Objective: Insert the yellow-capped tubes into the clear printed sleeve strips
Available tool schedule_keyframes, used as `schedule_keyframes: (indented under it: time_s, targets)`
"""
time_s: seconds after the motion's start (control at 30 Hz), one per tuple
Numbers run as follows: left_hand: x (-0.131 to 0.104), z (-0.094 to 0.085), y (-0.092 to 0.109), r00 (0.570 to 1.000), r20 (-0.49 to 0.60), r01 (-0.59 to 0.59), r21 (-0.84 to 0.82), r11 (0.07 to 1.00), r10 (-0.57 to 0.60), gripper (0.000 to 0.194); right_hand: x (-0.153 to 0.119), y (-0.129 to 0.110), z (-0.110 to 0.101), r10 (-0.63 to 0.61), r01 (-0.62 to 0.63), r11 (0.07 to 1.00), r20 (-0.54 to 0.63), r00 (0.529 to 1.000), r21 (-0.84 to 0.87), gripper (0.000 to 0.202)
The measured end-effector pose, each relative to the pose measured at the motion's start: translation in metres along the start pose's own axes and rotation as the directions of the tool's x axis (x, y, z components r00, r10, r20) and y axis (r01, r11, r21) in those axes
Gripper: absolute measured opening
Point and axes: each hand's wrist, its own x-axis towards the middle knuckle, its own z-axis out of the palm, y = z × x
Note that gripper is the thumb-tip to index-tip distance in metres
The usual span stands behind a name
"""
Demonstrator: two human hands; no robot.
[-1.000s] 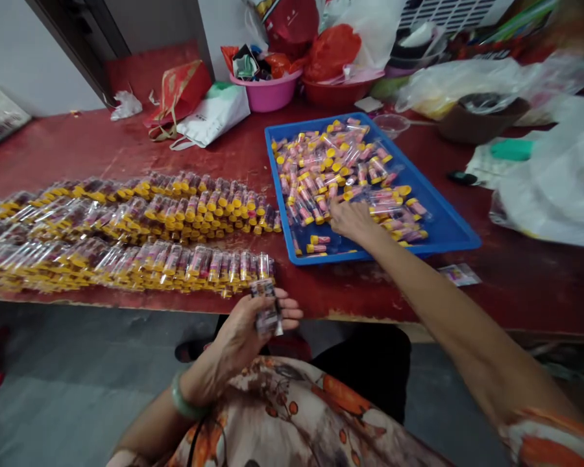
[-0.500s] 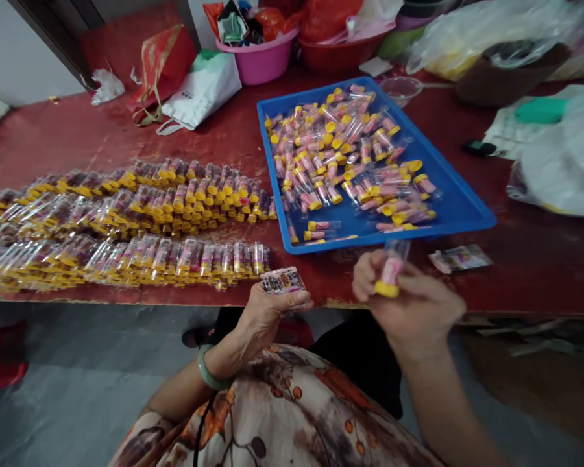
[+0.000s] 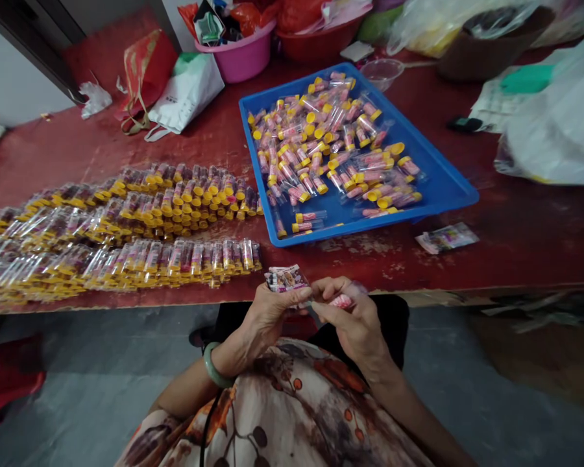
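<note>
Closed round a small stack of printed packets [image 3: 288,277], my left hand [image 3: 265,318] is above my lap at the table's front edge. My right hand [image 3: 357,321] grips a clear tube with pink contents [image 3: 342,301], its fingertips close to the left thumb; the tube's cap is hidden by the fingers. Beyond both hands, a blue tray [image 3: 448,188] holds many loose yellow-capped tubes [image 3: 321,136]. Long piled rows of tubes with darker printed inserts [image 3: 175,259] lie to the left.
On the red table [image 3: 370,263], a printed packet [image 3: 448,238] lies right of the hands. Farther back are a pink basin [image 3: 246,55], a white bag [image 3: 189,94], a brown container [image 3: 491,48] and a large plastic bag [image 3: 555,130] at right.
My right hand has moved left and down with its tube, now close beside my left hand. The tube has turned from upright to lying over. My left hand still holds the packets.
</note>
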Motion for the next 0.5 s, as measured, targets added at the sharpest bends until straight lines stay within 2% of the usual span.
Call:
schedule_keyframes:
  time_s: [0.17, 0.23, 0.4, 0.5]
  targets:
    - [-0.001, -0.002, -0.002, 0.999, 0.051, 0.018, 0.007, 1.000, -0.018, 0.034, -0.001, 0.008, 0.003, -0.087, 0.081, 0.996, -0.131, 0.988, -0.045, 0.021]
    - [-0.001, -0.004, -0.001, 0.998, 0.060, 0.007, 0.006, 1.000, -0.007, 0.031, 0.000, 0.007, 0.003, -0.099, 0.093, 0.994, -0.147, 0.984, -0.052, 0.021]
    - [-0.003, -0.005, 0.004, 0.999, -0.004, -0.033, 0.004, 0.999, 0.033, 0.031, -0.003, -0.001, -0.005, -0.009, 0.001, 0.983, -0.041, 0.999, -0.185, 0.023]
    - [-0.003, -0.006, 0.004, 0.998, -0.009, -0.063, -0.002, 0.998, 0.063, 0.031, -0.010, -0.004, -0.014, 0.004, 0.005, 0.966, 0.035, 0.999, -0.257, 0.032]
